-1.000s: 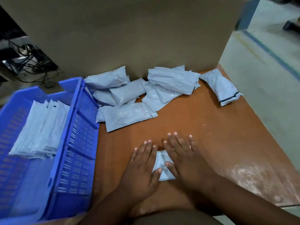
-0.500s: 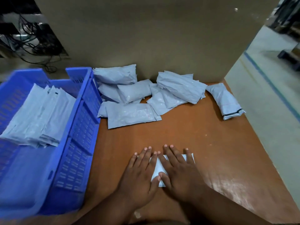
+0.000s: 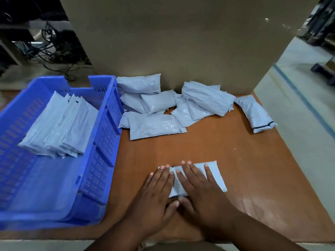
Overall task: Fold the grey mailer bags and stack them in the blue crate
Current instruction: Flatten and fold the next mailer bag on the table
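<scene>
We see the left hand (image 3: 156, 193) and right hand (image 3: 201, 191) lying flat, fingers straight, both pressing 1 thin, smooth grey mailer bag (image 3: 215, 173) (a folded rectangle) onto the glossy orange-brown table (image 3: 226, 153). At the table's far edge lies a loose pile of plump, crinkled plastic mailers (image 3: 159, 115), with 1 rolled packet (image 3: 255, 114) apart at right. The slotted blue crate (image 3: 101, 154), rigid plastic, sits at left holding a slanted stack of flat folded bags (image 3: 59, 124). A matte cardboard wall (image 3: 172, 42) stands behind.
</scene>
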`<move>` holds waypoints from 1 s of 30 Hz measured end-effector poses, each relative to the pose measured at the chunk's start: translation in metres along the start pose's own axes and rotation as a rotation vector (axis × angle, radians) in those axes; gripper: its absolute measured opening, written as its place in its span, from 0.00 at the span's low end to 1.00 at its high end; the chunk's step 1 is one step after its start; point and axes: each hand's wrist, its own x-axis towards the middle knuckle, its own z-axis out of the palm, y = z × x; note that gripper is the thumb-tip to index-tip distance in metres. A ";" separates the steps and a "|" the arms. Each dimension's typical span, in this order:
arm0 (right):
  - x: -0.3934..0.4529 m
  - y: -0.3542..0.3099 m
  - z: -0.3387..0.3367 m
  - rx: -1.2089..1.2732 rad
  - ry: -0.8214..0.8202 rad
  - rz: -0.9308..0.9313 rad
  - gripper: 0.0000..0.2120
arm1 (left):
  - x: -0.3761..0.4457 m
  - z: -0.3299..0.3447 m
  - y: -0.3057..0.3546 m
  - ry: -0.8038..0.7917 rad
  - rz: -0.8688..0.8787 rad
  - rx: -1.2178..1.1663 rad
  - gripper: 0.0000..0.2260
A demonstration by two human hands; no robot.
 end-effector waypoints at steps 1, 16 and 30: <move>-0.005 -0.006 0.007 -0.003 -0.018 -0.008 0.34 | -0.006 0.003 0.003 -0.010 0.003 0.015 0.35; -0.010 -0.030 0.026 0.006 -0.045 0.114 0.32 | -0.014 0.016 0.005 -0.007 0.029 0.020 0.36; -0.008 0.076 0.013 -0.021 -0.026 0.032 0.37 | 0.059 0.015 0.079 0.066 0.013 0.006 0.32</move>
